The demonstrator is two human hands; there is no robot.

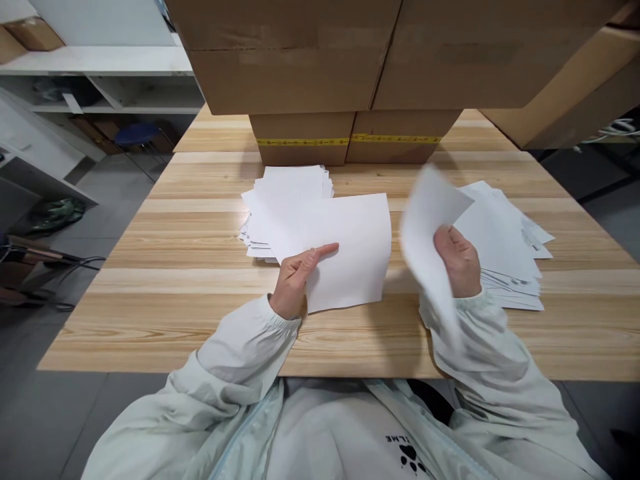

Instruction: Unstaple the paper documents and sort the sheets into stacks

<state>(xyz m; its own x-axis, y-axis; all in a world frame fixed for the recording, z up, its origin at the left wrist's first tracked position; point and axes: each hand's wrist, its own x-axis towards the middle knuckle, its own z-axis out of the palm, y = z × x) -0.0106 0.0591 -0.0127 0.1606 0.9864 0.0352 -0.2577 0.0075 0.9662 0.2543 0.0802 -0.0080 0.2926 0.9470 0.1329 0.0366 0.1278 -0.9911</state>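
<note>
My left hand [295, 280] is closed on the edge of a white paper sheet [353, 250], its thumb under the rim of the grip and a finger stretched over the top. Behind that sheet lies a loose stack of white papers [295, 190] on the table. In my right hand [457, 260] another white sheet [427, 213] is pinched; it bends and is smeared by motion. To the right of this hand a second uneven stack of papers [505, 233] lies fanned out, with some print showing at its edges.
Large cardboard boxes [295, 60] are stacked at the back of the wooden table [165, 300], the lower ones with yellow tape. Another cardboard box [565, 93] stands at the back right. Beyond the left side are a white shelf [110, 60] and a blue stool [135, 133].
</note>
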